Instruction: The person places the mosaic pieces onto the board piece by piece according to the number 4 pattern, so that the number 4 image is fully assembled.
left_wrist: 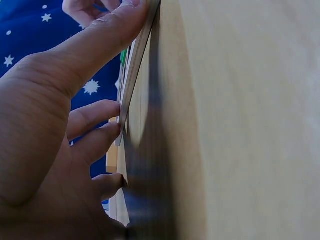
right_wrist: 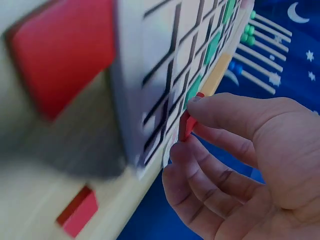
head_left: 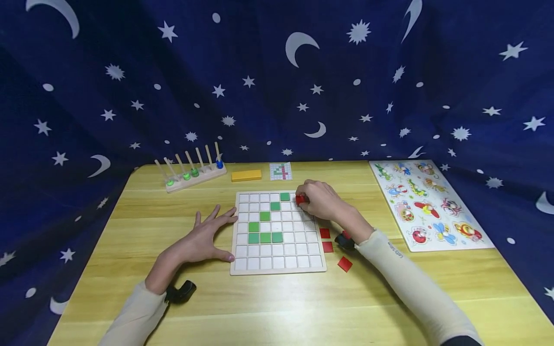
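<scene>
A white gridded board point(head_left: 277, 259) lies on the table, with several green square tiles point(head_left: 265, 238) seated in its cells. My right hand point(head_left: 322, 199) pinches a red square tile point(right_wrist: 187, 123) between thumb and fingers, over the board's far right corner. My left hand point(head_left: 203, 240) is spread along the board's left side, its thumb point(left_wrist: 107, 27) and fingertips touching the edge. Loose red tiles point(head_left: 345, 264) lie on the table just right of the board, below the right forearm.
Behind the board are a small pattern card point(head_left: 281, 171), a yellow block point(head_left: 246, 175) and a peg stand point(head_left: 196, 179) with green and blue beads. An insect picture puzzle point(head_left: 428, 206) lies at the right. A dark starry curtain point(head_left: 259, 62) hangs behind the table point(head_left: 268, 312).
</scene>
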Tool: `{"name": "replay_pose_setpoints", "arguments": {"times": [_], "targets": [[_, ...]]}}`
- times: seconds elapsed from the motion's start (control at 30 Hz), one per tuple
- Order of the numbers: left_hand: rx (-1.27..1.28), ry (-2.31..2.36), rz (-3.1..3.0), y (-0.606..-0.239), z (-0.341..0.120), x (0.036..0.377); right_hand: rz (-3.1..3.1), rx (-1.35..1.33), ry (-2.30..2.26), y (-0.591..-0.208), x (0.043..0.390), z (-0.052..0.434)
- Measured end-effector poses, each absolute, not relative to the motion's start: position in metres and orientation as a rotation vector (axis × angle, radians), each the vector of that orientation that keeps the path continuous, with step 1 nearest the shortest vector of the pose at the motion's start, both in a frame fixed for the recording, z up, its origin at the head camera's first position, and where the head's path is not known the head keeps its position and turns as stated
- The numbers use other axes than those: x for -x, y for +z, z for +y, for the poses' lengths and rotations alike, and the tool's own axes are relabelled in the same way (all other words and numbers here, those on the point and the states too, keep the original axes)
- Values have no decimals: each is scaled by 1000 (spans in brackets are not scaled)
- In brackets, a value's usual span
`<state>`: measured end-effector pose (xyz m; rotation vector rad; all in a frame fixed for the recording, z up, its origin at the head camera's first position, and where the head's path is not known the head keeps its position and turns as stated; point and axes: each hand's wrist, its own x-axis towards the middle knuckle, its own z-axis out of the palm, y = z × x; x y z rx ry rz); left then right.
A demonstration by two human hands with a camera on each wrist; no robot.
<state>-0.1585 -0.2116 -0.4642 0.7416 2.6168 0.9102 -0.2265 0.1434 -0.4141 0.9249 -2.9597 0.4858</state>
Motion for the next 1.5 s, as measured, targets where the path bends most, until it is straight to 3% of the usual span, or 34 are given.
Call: {"name": "replay_pose_setpoints", "arguments": {"times": [0.37, 0.9, 1.2, 1.5], "targets": [[-747, 902, 2621, -464, -213, 159, -2967, -1035, 515, -420, 224, 112], [-736, 903, 2618, -464, -211, 158, -2986, -1032, 448, -417, 226, 106], [-733, 886, 2625, -465, -212, 158, -3006, -992, 489, -414, 225, 113], [-763, 904, 2627, -464, -212, 159, -3046, -851, 476, -403, 219, 153]]}}
